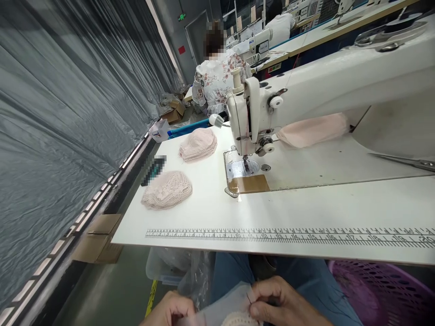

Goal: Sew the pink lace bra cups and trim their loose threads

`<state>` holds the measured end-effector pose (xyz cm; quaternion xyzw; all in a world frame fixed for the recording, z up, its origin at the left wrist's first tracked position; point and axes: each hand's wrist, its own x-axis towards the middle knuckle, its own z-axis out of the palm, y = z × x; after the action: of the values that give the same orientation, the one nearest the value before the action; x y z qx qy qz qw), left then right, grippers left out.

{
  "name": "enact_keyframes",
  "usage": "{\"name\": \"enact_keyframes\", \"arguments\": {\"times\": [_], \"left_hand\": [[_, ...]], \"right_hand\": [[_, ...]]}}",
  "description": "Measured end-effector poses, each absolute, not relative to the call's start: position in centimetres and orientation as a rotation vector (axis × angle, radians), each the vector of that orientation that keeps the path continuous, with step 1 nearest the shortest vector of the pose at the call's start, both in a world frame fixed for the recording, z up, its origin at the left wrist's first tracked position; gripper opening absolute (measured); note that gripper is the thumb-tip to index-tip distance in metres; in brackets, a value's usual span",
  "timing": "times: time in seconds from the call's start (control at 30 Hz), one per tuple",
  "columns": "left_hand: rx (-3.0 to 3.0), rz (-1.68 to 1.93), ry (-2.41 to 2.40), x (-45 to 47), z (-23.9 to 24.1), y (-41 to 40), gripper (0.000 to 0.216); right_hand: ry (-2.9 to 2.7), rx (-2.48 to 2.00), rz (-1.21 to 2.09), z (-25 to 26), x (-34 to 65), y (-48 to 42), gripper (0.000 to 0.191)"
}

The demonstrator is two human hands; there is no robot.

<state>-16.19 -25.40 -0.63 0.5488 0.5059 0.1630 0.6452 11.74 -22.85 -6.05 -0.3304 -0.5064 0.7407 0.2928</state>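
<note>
Low in the view, below the table's front edge, I hold a piece of sheer whitish fabric (222, 304) over my lap. A curved, beaded-looking cream trim (239, 318) shows on its lower part. My left hand (172, 309) is closed on the fabric's left end, its lower part cut off by the frame. My right hand (283, 301) pinches the upper right edge between thumb and fingers, and a short dark thread shows by the fingertips. Above stands a white sewing machine (246, 122), apart from both hands.
Two stacks of pale pink lace pieces, a far stack (199, 144) and a near stack (167, 190), lie on the white table (204, 217). Scissors (408, 161) and a pink cloth roll (314, 130) rest at the machine. A purple basket (390, 290) stands lower right. A person (217, 77) sits ahead.
</note>
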Motion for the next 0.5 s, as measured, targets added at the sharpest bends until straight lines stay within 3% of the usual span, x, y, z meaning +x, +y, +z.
{"name": "enact_keyframes", "arguments": {"times": [0.33, 0.5], "left_hand": [[1.355, 0.278, 1.088, -16.7, -2.5, -25.6, 0.073], [1.33, 0.271, 1.108, -16.7, -3.1, -25.8, 0.077]], "right_hand": [[-1.266, -0.82, 1.999, -7.1, 10.7, -23.1, 0.043], [-1.253, -0.822, 1.996, -7.4, 10.7, -23.2, 0.044]]}}
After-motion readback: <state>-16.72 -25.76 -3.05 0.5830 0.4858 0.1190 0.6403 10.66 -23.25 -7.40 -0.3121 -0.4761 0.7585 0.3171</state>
